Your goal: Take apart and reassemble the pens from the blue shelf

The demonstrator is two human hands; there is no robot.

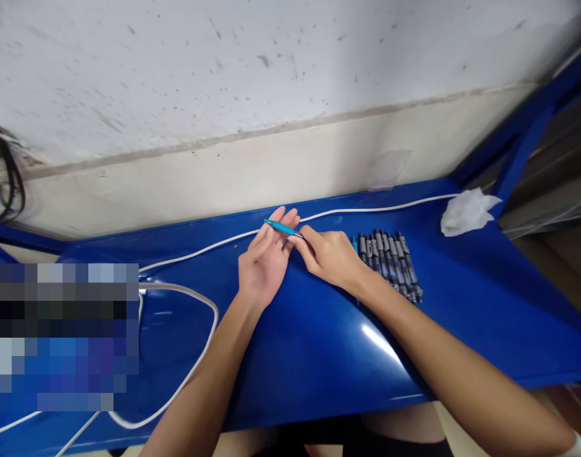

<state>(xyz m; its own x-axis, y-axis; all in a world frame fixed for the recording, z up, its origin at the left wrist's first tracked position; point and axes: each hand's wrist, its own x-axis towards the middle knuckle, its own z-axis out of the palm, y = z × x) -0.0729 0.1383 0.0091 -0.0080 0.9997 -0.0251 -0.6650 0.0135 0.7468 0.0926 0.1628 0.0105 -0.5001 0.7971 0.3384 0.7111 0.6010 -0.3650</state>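
Left of the row of grey-gripped pens (389,254), a turquoise pen (281,227) slants across the upturned left hand (264,270), whose grip I can't make out, its dark end pinched by the right hand (332,255), nearer that row.

Single head-worn cam, looks forward and down over both hands (262,270) at mid-frame. Blue tabletop (309,355) below, speckled wall (224,76) at far side, wearer's legs at near edge. Wide, roughly arm's-reach view; no second view to share.
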